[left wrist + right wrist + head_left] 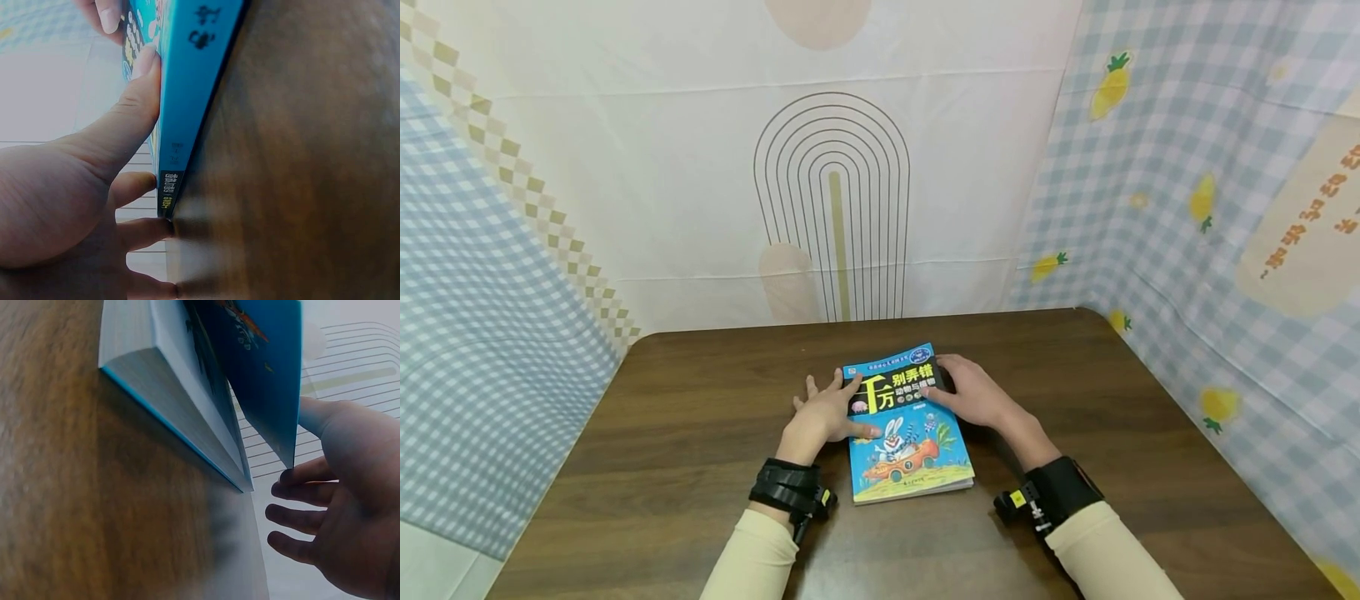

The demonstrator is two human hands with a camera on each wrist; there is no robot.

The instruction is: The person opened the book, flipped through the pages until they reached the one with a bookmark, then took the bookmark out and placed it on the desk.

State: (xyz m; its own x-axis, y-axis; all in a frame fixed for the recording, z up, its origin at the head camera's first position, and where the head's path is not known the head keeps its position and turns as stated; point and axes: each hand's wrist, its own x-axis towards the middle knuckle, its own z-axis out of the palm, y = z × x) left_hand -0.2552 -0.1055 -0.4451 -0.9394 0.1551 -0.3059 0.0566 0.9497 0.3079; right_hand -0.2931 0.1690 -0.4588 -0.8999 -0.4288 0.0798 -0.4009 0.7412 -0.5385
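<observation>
A thick children's book [898,487] with a blue cover, a rabbit in a carrot car and yellow and white lettering lies on the table. At its left side, my left hand [823,417] has its fingers spread, with the thumb laid across the cover. The left wrist view shows the blue spine [194,94] and the other fingertips along its edge and on the tabletop. My right hand [977,396] pinches the free edge of the front cover [269,381] between thumb and index finger. That cover stands lifted off the page block [178,406] in the right wrist view.
The brown wooden table [685,433] spreads out around the book. A white cloth [662,192] with an arch pattern hangs behind it, with blue checked cloth [1150,167] at the sides. Black straps with small cameras are worn on both wrists.
</observation>
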